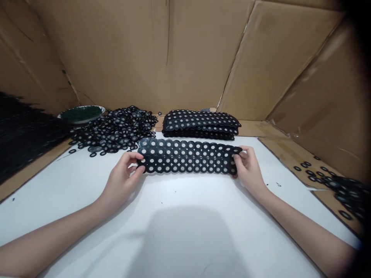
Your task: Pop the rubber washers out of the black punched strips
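Between my two hands stretches a black sheet of joined rings (pixel 189 158), several rows deep, with pale table showing through the holes. Its left end is pinched by my left hand (pixel 127 170), thumb at the lower corner and fingers near the upper rows. At the opposite end, my right hand (pixel 247 166) grips the edge with the thumb in front and fingers partly hidden behind. Just beyond the sheet lies a stack of similar black ring sheets (pixel 201 121). What joins the rings is too small to make out.
A heap of loose black rings (pixel 118 127) lies at the back left, beside a bowl with dark green contents (pixel 81 114). More loose rings (pixel 348 189) lie on cardboard at right. Cardboard walls (pixel 197 54) enclose the white tabletop (pixel 185 197). A dark mass (pixel 26 131) sits far left.
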Demonstrator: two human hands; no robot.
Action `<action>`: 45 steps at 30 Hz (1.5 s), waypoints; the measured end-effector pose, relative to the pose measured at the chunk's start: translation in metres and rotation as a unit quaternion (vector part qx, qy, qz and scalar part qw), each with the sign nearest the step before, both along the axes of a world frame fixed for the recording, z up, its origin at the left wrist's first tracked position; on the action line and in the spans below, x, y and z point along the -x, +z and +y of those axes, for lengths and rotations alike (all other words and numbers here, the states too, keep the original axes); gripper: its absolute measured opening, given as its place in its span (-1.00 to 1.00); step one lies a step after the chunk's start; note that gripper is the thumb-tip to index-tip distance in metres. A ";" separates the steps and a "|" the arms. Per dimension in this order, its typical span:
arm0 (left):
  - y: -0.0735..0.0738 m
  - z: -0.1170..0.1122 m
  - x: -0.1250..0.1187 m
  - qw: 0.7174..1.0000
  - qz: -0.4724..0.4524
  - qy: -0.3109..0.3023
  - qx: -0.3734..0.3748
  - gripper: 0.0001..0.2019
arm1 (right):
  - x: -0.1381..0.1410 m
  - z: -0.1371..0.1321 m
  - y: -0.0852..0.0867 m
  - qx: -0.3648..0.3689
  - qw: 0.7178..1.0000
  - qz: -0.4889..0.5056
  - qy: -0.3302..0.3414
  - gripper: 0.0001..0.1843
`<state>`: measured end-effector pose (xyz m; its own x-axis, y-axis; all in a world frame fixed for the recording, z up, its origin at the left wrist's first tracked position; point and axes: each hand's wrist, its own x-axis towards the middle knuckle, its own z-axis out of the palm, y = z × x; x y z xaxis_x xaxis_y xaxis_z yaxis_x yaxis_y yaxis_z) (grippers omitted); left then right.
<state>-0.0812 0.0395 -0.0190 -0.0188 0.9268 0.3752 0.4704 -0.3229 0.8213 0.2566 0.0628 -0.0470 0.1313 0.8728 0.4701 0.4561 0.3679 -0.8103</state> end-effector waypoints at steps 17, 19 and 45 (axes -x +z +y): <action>0.006 0.002 -0.001 0.971 -0.164 -0.060 0.161 -0.69 | 0.002 -0.001 0.002 0.003 1.000 0.002 -0.010 -0.81; 0.006 0.002 -0.001 0.965 -0.190 -0.067 0.169 -0.68 | 0.003 -0.001 0.002 0.007 1.000 0.000 -0.009 -0.81; 0.000 0.006 0.003 0.976 -0.188 -0.001 0.112 -0.86 | 0.006 -0.002 0.001 0.052 0.998 0.003 0.035 -0.82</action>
<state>-0.0843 0.0452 -0.0188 -0.1135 0.9849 0.1304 0.1221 -0.1164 0.9857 0.2508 0.0610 -0.0457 0.0712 0.9236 0.3766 0.4267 0.3131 -0.8485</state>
